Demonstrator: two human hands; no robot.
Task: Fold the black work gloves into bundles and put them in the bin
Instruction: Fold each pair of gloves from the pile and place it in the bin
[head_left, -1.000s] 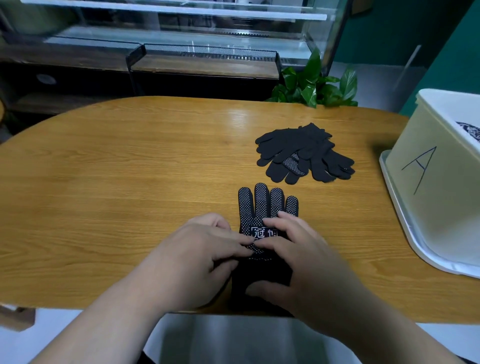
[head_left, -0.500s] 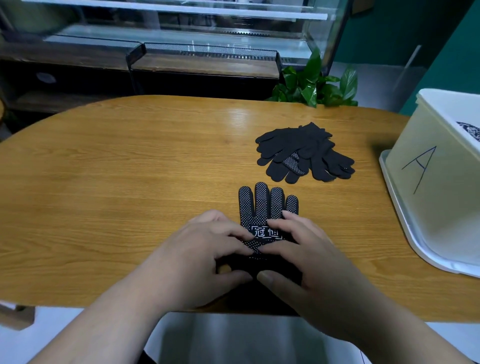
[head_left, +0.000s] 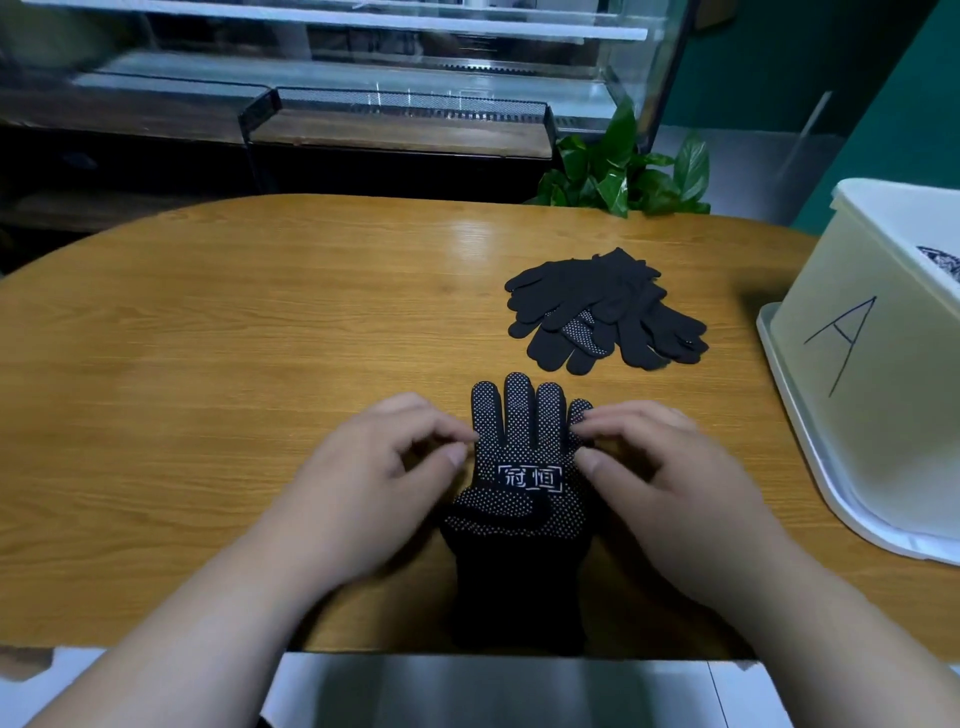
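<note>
Both hands have slid apart off the glove's palm since 0.5 s ago: L hand (head_left: 374, 483) sits w/ curled fingers at the left edge of the dotted glove (head_left: 519, 509), which lies flat, dots up, at the near edge of the table (head_left: 208, 364); R hand (head_left: 670, 483) is curled at its right edge, tips on the little finger. Can't tell if either pinches or just touches. Further right: pile of gloves (head_left: 602, 312), then bin (head_left: 878, 374) marked A.

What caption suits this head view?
A dotted black work glove lies flat on the wooden table between left hand and right hand; glove pile beyond, bin marked A at right.
</note>
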